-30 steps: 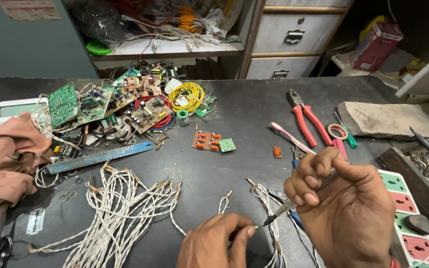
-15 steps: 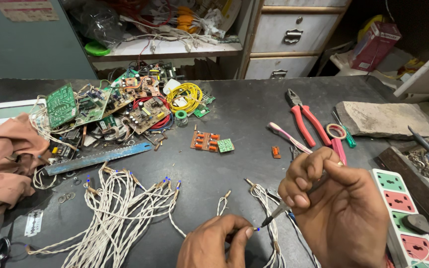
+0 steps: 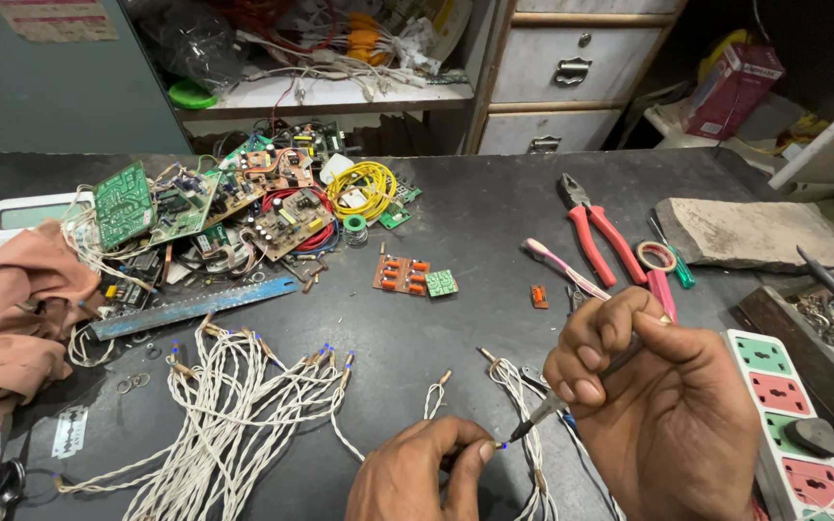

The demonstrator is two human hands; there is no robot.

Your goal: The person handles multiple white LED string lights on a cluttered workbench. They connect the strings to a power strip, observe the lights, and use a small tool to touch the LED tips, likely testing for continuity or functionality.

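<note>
My right hand [image 3: 663, 410] grips a thin pen-like soldering iron [image 3: 540, 422], its tip pointing down-left. The tip touches a small blue-tipped wire end [image 3: 501, 446] pinched between the fingers of my left hand [image 3: 422, 476] at the bottom centre. A loose bundle of white twisted wires [image 3: 234, 415] with blue and copper ends lies on the dark table left of my left hand. More white wires [image 3: 531, 453] run under my right hand.
A heap of green circuit boards [image 3: 195, 207] and a yellow wire coil [image 3: 364, 186] lie at the back left, with a blue file [image 3: 190, 309] and a brown cloth [image 3: 12, 318]. Red pliers [image 3: 591, 232], a stone slab [image 3: 755, 232] and a power strip [image 3: 793, 425] sit on the right.
The view has shifted slightly. My right hand has lowered the iron's tip onto the wire end held in my left hand.
</note>
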